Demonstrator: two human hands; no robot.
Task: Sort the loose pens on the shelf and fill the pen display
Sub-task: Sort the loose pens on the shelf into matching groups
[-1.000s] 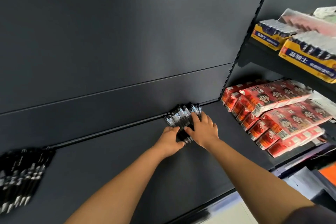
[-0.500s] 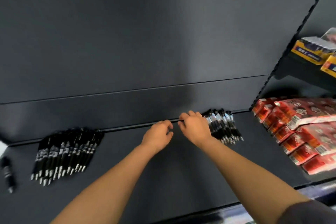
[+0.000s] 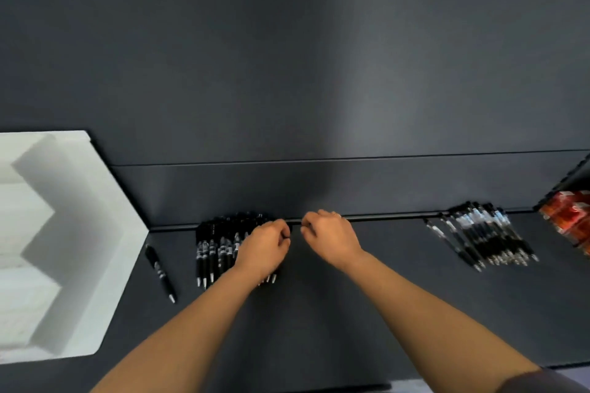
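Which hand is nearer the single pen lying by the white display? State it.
Left. The left hand sits over the pen pile just right of the single pen; the right hand is farther right, beyond the left.

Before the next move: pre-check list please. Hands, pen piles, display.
1. Left hand holding a pen: cannot tell. Its fingers are curled, over the left pen pile.
2. Right hand holding a pen: cannot tell. Its fingers are curled and hide what is inside.
3. Right pen pile grouped on the shelf: ok.
4. Single pen gathered in: not ok. It lies apart, left of the left pen pile.
5. White stepped display filled: not ok. No pens are visible in it.
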